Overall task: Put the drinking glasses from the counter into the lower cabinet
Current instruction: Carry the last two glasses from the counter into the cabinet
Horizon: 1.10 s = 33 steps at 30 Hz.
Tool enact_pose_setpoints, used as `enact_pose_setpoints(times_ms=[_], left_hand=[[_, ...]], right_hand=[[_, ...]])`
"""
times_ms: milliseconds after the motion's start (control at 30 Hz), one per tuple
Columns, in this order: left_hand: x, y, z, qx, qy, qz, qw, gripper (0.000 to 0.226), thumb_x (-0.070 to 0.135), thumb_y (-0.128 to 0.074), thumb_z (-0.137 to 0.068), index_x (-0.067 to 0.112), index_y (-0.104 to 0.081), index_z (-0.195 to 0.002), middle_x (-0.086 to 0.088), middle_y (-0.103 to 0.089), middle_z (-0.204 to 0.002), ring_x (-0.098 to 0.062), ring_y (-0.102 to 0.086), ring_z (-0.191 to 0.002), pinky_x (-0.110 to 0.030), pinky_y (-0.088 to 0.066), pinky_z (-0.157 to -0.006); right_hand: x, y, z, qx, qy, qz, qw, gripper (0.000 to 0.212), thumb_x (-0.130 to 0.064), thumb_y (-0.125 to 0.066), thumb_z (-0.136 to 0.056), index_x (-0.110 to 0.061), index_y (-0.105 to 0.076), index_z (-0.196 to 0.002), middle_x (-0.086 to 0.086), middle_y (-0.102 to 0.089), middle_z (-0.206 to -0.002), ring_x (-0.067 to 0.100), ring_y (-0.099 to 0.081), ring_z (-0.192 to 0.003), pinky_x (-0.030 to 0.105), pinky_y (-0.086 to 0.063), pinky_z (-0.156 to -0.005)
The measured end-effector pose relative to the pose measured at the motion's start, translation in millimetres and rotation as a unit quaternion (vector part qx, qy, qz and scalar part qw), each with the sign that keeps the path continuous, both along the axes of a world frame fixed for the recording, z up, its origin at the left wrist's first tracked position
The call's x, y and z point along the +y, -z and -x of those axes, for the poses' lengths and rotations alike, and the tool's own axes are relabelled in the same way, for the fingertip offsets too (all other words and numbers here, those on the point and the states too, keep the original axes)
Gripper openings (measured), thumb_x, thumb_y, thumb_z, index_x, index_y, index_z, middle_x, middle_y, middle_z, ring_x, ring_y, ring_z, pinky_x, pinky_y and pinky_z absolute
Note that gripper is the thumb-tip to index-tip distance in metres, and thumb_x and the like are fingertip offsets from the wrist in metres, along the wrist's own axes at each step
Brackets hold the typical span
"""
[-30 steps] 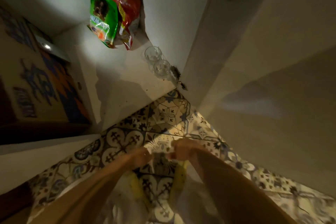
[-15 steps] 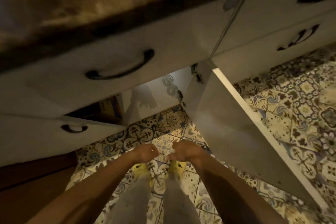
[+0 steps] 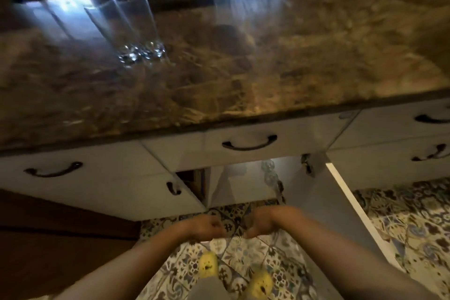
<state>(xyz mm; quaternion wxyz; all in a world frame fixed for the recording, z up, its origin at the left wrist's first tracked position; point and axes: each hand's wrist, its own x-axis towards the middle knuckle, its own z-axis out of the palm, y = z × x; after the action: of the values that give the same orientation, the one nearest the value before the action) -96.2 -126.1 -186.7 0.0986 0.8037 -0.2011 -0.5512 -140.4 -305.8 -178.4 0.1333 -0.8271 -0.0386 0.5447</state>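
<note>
Two tall clear drinking glasses [image 3: 129, 29] stand side by side on the brown marble counter [image 3: 267, 75], left of centre and blurred by motion. Two more glasses [image 3: 269, 173] sit inside the open lower cabinet [image 3: 233, 182], near its right side. My left hand [image 3: 207, 228] and my right hand [image 3: 263, 223] hang low over the patterned floor, fingers curled, nothing in either. They are close together, well below the counter edge.
The cabinet door [image 3: 341, 207] stands open to the right of my hands. White drawers with dark handles [image 3: 249, 145] run under the counter. A dark round shape [image 3: 231, 39] shows on the counter. Yellow slippers [image 3: 208, 264] are on the tiled floor.
The view has swung up from inside the cabinet to the counter top, so the glasses on the counter have come into sight. My hands stay low and close together.
</note>
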Motion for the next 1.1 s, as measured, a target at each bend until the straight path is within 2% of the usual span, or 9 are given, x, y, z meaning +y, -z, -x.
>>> enact_pose_setpoints(times_ms=[100,267,367,467,600,733,833,933,1100], left_hand=[[10.3,-43.7,-16.9,-0.041,0.02,0.008,0.999,0.04,0.045,-0.043,-0.091,0.021,-0.055,-0.121,-0.003,-0.058,-0.127,-0.021,-0.054,-0.115,-0.035,-0.042,-0.099],[24.8,-131.1,-44.7,-0.08,0.006,0.034,0.996,0.041,0.043,-0.044,-0.091,0.027,-0.049,-0.128,0.004,-0.055,-0.128,-0.015,-0.052,-0.117,-0.034,-0.041,-0.103],[40.1,-184.4,-65.0,-0.099,-0.033,0.083,0.991,0.038,0.04,-0.045,-0.091,0.031,-0.048,-0.128,0.009,-0.056,-0.123,-0.009,-0.054,-0.113,-0.03,-0.044,-0.1],[60.8,-223.8,-90.1,-0.154,-0.075,0.102,0.98,0.035,0.042,-0.047,-0.091,0.036,-0.048,-0.126,0.008,-0.058,-0.121,-0.008,-0.055,-0.111,-0.029,-0.047,-0.096],[88.2,-257.7,-137.0,-0.151,-0.128,0.135,0.971,0.029,0.037,-0.047,-0.092,0.034,-0.052,-0.12,0.01,-0.064,-0.107,-0.003,-0.064,-0.093,-0.018,-0.052,-0.071],[106.6,-263.9,-192.4,-0.149,-0.172,0.16,0.961,0.018,0.032,-0.045,-0.094,0.032,-0.056,-0.108,0.001,-0.067,-0.101,-0.013,-0.065,-0.088,-0.022,-0.053,-0.07],[109.8,-252.7,-229.3,-0.187,-0.213,0.161,0.945,0.028,0.031,-0.045,-0.094,0.021,-0.054,-0.118,0.003,-0.064,-0.096,-0.009,-0.061,-0.083,-0.024,-0.053,-0.078],[111.6,-241.8,-258.8,-0.198,-0.264,0.178,0.927,0.037,0.031,-0.051,-0.091,0.02,-0.05,-0.126,0.003,-0.062,-0.101,-0.01,-0.062,-0.087,-0.031,-0.054,-0.087],[109.9,-240.9,-294.6,-0.317,-0.294,0.223,0.874,0.072,0.038,-0.064,-0.08,0.018,-0.03,-0.14,-0.005,-0.053,-0.135,-0.02,-0.055,-0.118,-0.033,-0.044,-0.102]], right_hand=[[1.4,-56.7,-28.1,-0.012,-0.039,-0.014,0.999,0.063,-0.057,-0.043,-0.089,-0.014,-0.049,-0.134,0.008,-0.048,-0.141,0.03,-0.047,-0.127,0.043,-0.04,-0.106],[8.3,-167.3,-72.4,-0.059,-0.056,-0.064,0.995,0.055,-0.049,-0.043,-0.093,-0.021,-0.041,-0.141,0.003,-0.044,-0.145,0.024,-0.044,-0.13,0.038,-0.04,-0.106],[13.4,-224.0,-98.8,-0.107,-0.056,-0.09,0.989,0.05,-0.046,-0.047,-0.093,-0.022,-0.047,-0.136,0.003,-0.052,-0.136,0.02,-0.052,-0.122,0.029,-0.044,-0.094],[23.5,-261.0,-128.8,-0.141,-0.058,-0.086,0.984,0.048,-0.044,-0.047,-0.093,-0.018,-0.05,-0.133,0.001,-0.061,-0.113,0.017,-0.058,-0.105,0.031,-0.047,-0.091],[32.7,-278.1,-175.4,-0.182,-0.051,-0.066,0.98,0.047,-0.042,-0.045,-0.094,-0.015,-0.052,-0.131,0.005,-0.059,-0.128,0.021,-0.058,-0.115,0.038,-0.048,-0.1],[40.8,-271.1,-219.9,-0.223,-0.002,-0.044,0.974,0.045,-0.04,-0.046,-0.095,-0.013,-0.053,-0.13,0.008,-0.059,-0.128,0.019,-0.06,-0.107,0.034,-0.05,-0.092],[47.7,-262.0,-250.7,-0.261,0.041,-0.037,0.964,0.047,-0.039,-0.048,-0.094,-0.012,-0.049,-0.132,0.009,-0.058,-0.13,0.023,-0.061,-0.112,0.035,-0.051,-0.093],[52.7,-258.6,-278.9,-0.32,0.074,-0.016,0.944,0.059,-0.042,-0.052,-0.091,-0.012,-0.038,-0.14,0.009,-0.049,-0.141,0.024,-0.052,-0.126,0.034,-0.044,-0.103],[61.3,-257.0,-315.0,-0.372,0.159,-0.074,0.912,0.083,-0.048,-0.062,-0.082,-0.016,-0.022,-0.147,0.007,-0.04,-0.149,0.024,-0.045,-0.133,0.034,-0.039,-0.107]])
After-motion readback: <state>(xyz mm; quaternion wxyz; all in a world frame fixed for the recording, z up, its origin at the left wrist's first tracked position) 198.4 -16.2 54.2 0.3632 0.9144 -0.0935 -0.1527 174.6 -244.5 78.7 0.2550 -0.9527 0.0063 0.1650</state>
